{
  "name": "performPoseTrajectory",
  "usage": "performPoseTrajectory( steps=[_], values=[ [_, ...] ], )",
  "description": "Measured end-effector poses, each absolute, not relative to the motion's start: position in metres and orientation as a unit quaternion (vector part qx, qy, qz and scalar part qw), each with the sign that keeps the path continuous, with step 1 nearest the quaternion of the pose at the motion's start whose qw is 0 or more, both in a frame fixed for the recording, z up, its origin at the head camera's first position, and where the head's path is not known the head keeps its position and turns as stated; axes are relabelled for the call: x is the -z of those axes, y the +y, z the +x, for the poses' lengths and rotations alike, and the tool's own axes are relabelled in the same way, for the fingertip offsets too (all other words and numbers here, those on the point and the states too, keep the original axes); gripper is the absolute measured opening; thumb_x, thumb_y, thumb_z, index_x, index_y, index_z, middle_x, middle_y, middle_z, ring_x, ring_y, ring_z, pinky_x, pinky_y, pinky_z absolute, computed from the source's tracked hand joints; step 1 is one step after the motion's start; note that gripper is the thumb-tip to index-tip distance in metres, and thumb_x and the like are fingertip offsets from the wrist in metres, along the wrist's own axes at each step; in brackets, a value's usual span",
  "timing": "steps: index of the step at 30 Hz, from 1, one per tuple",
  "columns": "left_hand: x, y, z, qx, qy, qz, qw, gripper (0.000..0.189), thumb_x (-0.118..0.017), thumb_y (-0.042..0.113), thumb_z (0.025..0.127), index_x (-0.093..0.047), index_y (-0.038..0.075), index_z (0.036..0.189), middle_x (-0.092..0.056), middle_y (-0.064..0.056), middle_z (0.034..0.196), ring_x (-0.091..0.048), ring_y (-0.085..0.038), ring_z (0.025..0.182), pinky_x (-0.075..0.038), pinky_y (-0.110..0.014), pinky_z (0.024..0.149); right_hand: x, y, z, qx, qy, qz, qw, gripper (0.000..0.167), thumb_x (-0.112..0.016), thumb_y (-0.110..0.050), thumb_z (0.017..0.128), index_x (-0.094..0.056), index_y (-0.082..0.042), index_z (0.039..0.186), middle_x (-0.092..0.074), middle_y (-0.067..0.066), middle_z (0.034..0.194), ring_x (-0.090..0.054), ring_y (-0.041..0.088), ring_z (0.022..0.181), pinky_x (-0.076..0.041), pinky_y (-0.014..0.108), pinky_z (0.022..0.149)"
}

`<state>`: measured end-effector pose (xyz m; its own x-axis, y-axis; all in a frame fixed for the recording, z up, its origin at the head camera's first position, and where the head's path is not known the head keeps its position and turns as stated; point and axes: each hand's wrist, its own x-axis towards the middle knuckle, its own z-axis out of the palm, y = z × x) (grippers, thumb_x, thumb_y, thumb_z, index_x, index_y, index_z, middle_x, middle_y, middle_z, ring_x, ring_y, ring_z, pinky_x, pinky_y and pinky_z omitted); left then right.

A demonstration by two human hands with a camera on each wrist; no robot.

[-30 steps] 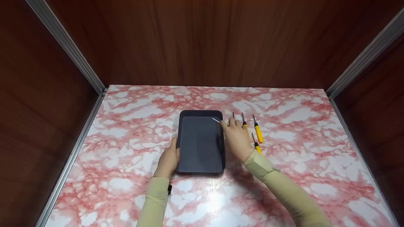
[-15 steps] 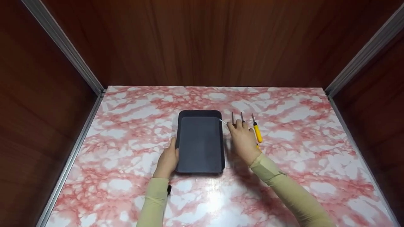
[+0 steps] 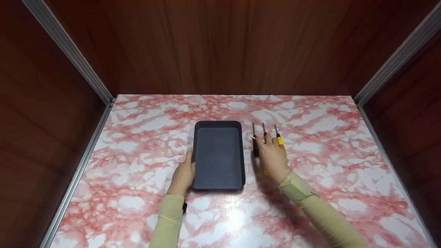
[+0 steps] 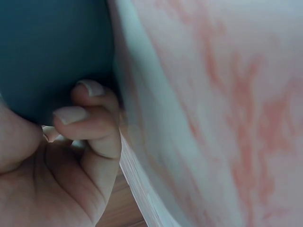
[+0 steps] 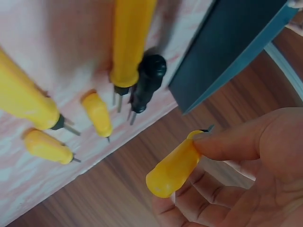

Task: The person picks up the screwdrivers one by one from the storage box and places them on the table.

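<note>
My left hand [image 3: 182, 174] grips the left side of a dark grey rectangular tray [image 3: 218, 158], thumb at its rim. In the left wrist view the curled fingertips [image 4: 71, 115] press against the tray's wall [image 4: 52, 47]. To the tray's right, my right hand [image 3: 274, 156] is over a group of screwdrivers. Between thumb and fingers it pinches a small yellow-handled screwdriver [image 5: 174, 168]; the thin shaft points toward the tray in the head view. The inside of the tray shows only its bare floor.
A black-handled screwdriver [image 5: 150, 80] and several yellow-handled ones, including the rightmost screwdriver [image 3: 280, 140], lie on the red and white marbled table [image 3: 144, 144]. My right hand partly covers them in the head view. Brown wood panels [image 3: 220, 48] enclose the table's back and sides.
My right hand has moved right and slightly toward me, away from the tray's rim, taking the pinched screwdriver along. My left hand and the tray have stayed in place.
</note>
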<state>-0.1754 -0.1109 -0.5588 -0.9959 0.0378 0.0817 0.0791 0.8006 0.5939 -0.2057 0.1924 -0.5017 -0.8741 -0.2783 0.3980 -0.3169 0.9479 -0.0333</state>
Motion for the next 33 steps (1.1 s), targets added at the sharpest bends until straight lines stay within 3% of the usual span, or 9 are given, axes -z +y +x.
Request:
performPoseTrajectory(
  steps=[8,15,19,26,33],
  values=[
    [0.559,-0.11,-0.176,0.318,-0.947,-0.037,0.036,0.042,-0.051,0.009,0.098,-0.037,0.004,0.137,-0.063,-0.022,0.074,-0.061,-0.034,0.06,-0.045,-0.047,0.053,0.51,0.212,-0.203,-0.038,-0.973,0.127,0.189,0.041,-0.067,-0.001,0.08,-0.058,-0.008,0.119,-0.054,0.022,0.097,-0.056,0.04,0.083,-0.047,0.05,0.053],
    [0.558,-0.111,-0.176,0.323,-0.945,-0.038,0.032,0.043,-0.051,0.008,0.098,-0.036,0.004,0.137,-0.061,-0.02,0.069,-0.059,-0.031,0.055,-0.044,-0.045,0.051,0.52,0.233,-0.2,-0.051,-0.971,0.119,0.201,0.04,-0.075,-0.012,0.08,-0.058,-0.005,0.116,-0.055,0.024,0.096,-0.055,0.041,0.077,-0.046,0.05,0.049],
    [0.557,-0.111,-0.176,0.32,-0.947,-0.033,0.019,0.043,-0.05,0.009,0.098,-0.035,0.005,0.139,-0.059,-0.016,0.066,-0.056,-0.026,0.051,-0.042,-0.041,0.049,0.521,0.244,-0.196,-0.052,-0.972,0.109,0.199,0.041,-0.073,-0.011,0.08,-0.059,-0.003,0.118,-0.052,0.023,0.089,-0.054,0.041,0.074,-0.045,0.049,0.046],
    [0.558,-0.111,-0.176,0.318,-0.947,-0.031,0.026,0.043,-0.05,0.01,0.098,-0.036,0.005,0.139,-0.064,-0.021,0.076,-0.061,-0.032,0.061,-0.045,-0.046,0.055,0.522,0.26,-0.192,-0.064,-0.979,0.082,0.175,0.043,-0.075,-0.013,0.079,-0.056,-0.002,0.116,-0.051,0.024,0.09,-0.054,0.042,0.074,-0.045,0.051,0.046],
    [0.558,-0.111,-0.176,0.315,-0.948,-0.032,0.028,0.043,-0.05,0.01,0.098,-0.037,0.004,0.139,-0.062,-0.019,0.07,-0.06,-0.031,0.058,-0.045,-0.045,0.053,0.527,0.275,-0.19,-0.087,-0.978,0.055,0.184,0.041,-0.074,-0.009,0.079,-0.056,-0.001,0.116,-0.051,0.025,0.09,-0.054,0.043,0.071,-0.045,0.054,0.044]
  ],
)
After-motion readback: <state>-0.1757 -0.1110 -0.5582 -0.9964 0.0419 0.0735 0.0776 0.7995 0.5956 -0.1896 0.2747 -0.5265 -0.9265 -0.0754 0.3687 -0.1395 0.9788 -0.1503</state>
